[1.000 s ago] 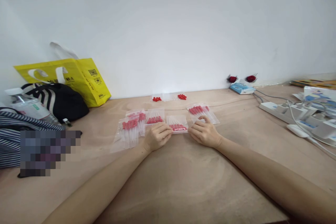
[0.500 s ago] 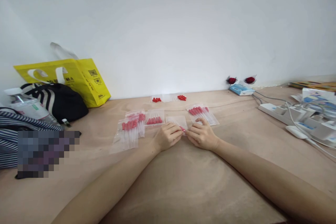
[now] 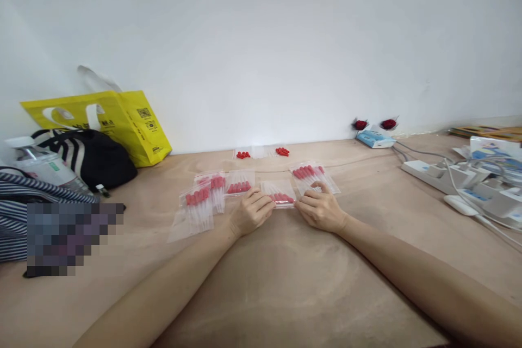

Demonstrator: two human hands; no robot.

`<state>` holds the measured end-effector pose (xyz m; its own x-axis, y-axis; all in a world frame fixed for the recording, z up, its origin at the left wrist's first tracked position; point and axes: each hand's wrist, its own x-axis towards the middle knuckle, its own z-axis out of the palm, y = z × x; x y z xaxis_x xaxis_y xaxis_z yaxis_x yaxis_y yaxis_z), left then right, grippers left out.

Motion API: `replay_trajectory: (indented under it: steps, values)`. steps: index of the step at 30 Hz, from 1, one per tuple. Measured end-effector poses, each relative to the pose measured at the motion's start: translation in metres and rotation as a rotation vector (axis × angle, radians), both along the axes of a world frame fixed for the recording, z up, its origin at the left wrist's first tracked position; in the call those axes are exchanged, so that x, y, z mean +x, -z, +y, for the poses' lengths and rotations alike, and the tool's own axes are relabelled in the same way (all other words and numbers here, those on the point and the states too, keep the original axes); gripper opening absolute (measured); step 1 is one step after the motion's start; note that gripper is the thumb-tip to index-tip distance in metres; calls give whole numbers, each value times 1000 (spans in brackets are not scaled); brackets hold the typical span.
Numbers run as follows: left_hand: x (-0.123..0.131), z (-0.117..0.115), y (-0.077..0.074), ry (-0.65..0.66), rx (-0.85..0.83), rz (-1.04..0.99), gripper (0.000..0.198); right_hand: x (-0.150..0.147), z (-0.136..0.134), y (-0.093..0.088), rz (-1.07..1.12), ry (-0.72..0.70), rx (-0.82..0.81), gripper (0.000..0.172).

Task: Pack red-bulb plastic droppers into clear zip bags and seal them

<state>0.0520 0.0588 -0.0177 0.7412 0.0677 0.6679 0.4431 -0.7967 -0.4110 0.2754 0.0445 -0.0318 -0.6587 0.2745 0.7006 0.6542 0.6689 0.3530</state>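
A small clear zip bag (image 3: 279, 193) with red-capped pieces inside lies flat on the wooden table (image 3: 285, 277). My left hand (image 3: 249, 212) pinches its near left edge with curled fingers. My right hand (image 3: 320, 208) pinches its near right edge the same way. To the left lie several more clear bags of red-capped tubes (image 3: 199, 202), and another such bag (image 3: 314, 175) lies just beyond my right hand. Two little heaps of loose red caps (image 3: 243, 155) sit by the wall.
A yellow bag (image 3: 122, 122), a black striped bag (image 3: 87, 157) and a plastic bottle (image 3: 38, 166) stand at the left. Power strips with cables (image 3: 457, 176) and a blue-white box (image 3: 375, 137) occupy the right side. A white wall closes the back.
My hands came together at the bag's middle half a second ago, and have now drawn apart to its two near corners. The bag lies flat again.
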Motion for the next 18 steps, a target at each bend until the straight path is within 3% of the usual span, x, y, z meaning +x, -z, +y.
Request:
replay_trajectory:
  steps: [5, 8, 11, 14, 16, 18]
  values:
    - [-5, -1, 1, -63, -55, -17, 15, 3, -1, 0, 20, -12, -2, 20]
    - [-8, -2, 4, -128, -227, -89, 20, 4, 0, 1, 62, -11, -31, 21]
    - [-7, -4, 3, -268, -608, -308, 23, 5, 2, 3, 139, 14, -76, 23]
    - [5, -5, 1, -375, -1182, -599, 41, 5, 4, 5, 229, 32, -133, 22]
    - [16, -4, -1, -323, -1531, -774, 42, 3, 3, 5, 247, 18, -178, 21]
    - [26, -1, -1, -219, -1681, -876, 35, 2, 2, 4, 220, -16, -227, 19]
